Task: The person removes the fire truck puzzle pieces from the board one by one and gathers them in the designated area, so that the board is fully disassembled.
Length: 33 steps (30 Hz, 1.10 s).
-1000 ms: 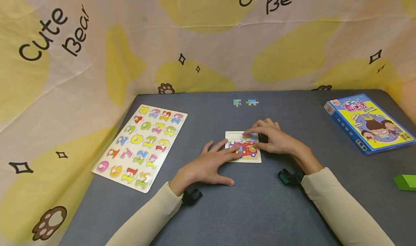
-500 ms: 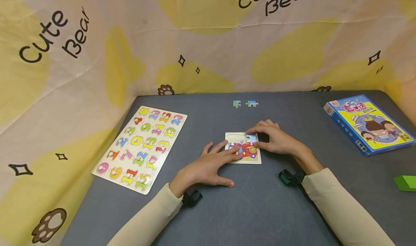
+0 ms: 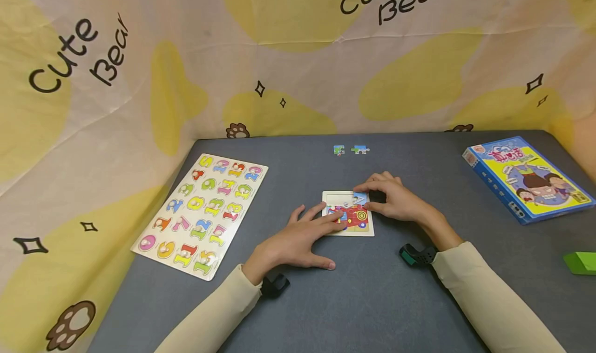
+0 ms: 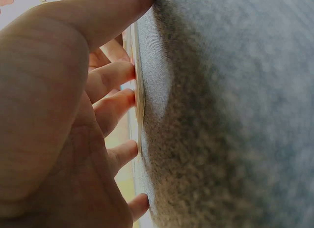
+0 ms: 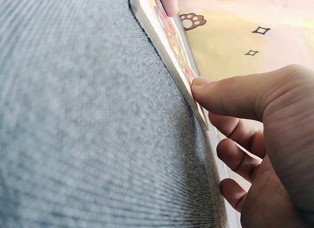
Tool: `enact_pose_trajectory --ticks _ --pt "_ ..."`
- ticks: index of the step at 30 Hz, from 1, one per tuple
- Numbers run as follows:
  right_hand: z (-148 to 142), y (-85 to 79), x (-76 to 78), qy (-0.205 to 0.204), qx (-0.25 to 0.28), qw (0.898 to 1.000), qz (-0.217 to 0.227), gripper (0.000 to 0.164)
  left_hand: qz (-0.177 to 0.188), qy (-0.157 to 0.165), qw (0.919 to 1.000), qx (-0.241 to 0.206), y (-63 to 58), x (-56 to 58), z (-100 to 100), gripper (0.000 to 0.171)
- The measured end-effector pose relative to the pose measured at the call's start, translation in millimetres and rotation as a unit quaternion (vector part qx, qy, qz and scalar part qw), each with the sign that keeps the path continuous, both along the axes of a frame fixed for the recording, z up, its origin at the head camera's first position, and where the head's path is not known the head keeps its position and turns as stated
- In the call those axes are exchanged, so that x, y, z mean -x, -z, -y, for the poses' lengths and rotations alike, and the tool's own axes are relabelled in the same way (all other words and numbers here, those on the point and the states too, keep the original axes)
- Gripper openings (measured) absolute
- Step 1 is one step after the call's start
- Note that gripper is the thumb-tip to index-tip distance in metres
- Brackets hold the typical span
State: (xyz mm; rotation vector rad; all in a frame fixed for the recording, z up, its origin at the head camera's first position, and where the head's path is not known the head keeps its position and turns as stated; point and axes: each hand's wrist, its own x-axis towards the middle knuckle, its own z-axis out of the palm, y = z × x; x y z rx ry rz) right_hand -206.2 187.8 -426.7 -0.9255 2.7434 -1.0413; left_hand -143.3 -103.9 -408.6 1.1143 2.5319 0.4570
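A small jigsaw tray (image 3: 337,197) with a red vehicle picture lies on the grey table. My left hand (image 3: 298,241) is spread over its lower left, and its fingertips rest on the picture. The left wrist view has these fingers (image 4: 115,107) along the tray's edge. At the upper right corner, my right hand (image 3: 396,197) holds thumb and index finger about a blue puzzle piece (image 3: 359,198) set in the tray. In the right wrist view the thumb (image 5: 216,93) touches the tray's side. The upper left of the tray shows bare backing.
Two loose puzzle pieces, one green and blue (image 3: 339,150), one mostly blue (image 3: 360,149), lie near the table's back edge. A number board (image 3: 191,214) is at left. To the right are a blue and yellow box (image 3: 531,179) and a green block (image 3: 579,263). A printed curtain (image 3: 298,68) stands behind.
The right index finger has drawn back slightly to the right, uncovering the blue piece, which now sits in the tray's upper right corner. The left hand stays put.
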Motion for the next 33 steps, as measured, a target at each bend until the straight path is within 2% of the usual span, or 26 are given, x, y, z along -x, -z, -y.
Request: enact_pose_trajectory --ticks 18,26,33 --pt "-6 10.6 3.4 0.021 0.059 0.998 0.016 0.038 -0.001 -0.007 0.9999 0.008 0.1 -1.5 0 0.085" --pt "-14 13.3 6.0 0.055 0.074 0.996 0.001 0.037 0.001 -0.005 1.0000 0.004 1.6 -2.4 -1 0.085" --pt "-22 12.7 17.7 0.086 0.080 0.993 -0.005 0.035 -0.004 -0.007 1.0000 0.001 1.2 -1.3 0 0.085"
